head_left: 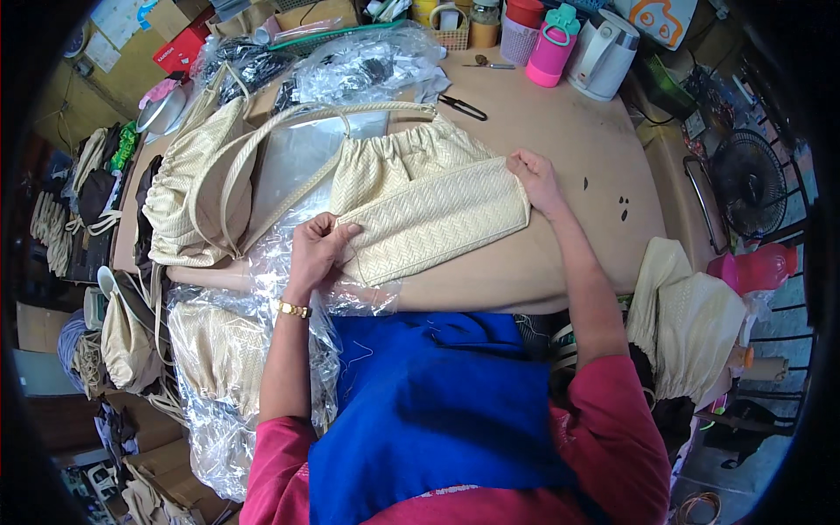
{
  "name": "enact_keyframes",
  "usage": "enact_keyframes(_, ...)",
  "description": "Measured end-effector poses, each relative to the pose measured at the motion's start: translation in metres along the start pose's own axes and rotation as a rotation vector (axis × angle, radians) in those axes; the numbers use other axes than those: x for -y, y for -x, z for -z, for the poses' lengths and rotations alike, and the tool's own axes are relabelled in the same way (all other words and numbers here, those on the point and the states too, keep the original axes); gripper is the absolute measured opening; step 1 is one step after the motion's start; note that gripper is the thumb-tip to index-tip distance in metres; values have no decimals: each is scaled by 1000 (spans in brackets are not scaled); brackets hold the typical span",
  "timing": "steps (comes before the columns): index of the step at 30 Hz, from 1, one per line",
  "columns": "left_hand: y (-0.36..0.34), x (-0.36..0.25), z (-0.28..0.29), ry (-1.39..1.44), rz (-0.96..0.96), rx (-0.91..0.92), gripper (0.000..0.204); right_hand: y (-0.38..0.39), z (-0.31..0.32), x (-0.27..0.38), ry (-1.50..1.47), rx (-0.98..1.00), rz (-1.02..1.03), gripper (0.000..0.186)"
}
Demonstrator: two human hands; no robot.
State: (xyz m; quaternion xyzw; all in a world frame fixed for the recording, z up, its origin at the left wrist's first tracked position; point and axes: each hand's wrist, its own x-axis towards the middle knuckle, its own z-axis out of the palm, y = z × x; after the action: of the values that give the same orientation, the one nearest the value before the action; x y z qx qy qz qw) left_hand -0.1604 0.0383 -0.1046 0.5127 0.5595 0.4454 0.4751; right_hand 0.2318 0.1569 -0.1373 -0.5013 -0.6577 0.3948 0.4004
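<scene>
A cream woven bag (420, 206) lies flat on the table (560, 140), its gathered body toward the far side and its folded lower edge toward the person. The left hand (317, 249) pinches the bag's near left corner, thumb on top and fingers curled under the fold. The right hand (535, 179) grips the bag's right end, fingers closed over the edge. The bag's long strap (297, 118) arcs away to the left and over a second cream bag (197, 197) lying just beside it. Clear plastic wrap (289, 289) lies crumpled under the left hand and spills off the table's near edge, where another wrapped bag (214, 367) hangs. A gold watch (294, 309) sits on the left wrist. At the table's far side lie black scissors (461, 107), a pink bottle (551, 48), a white kettle (602, 54) and clear packets of small dark parts (367, 61). A blue cloth (429, 402) covers the person's lap. More cream bags (691, 319) hang to the right of the table.
</scene>
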Motion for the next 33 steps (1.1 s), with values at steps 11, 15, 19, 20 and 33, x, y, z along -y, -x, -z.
enact_keyframes(11, 3, -15, -24, -601, -282, -273, 5, -21, 20, 25, -74, 277, -208, 17)
enact_keyframes(15, 6, -26, -50, -806, -472, -275, 20, -113, 24, 22, 197, 34, 64, 28)
enact_keyframes(19, -4, -15, -53, -753, -395, -282, 21, -184, -47, 41, 470, -56, 176, 41)
enact_keyframes(20, -5, -17, -53, -747, -398, -278, 25, -196, -61, 36, 575, -89, 257, 43)
enact_keyframes(33, -10, -18, -53, -804, -369, -314, 37, -45, -50, 137, 794, -277, 673, 13)
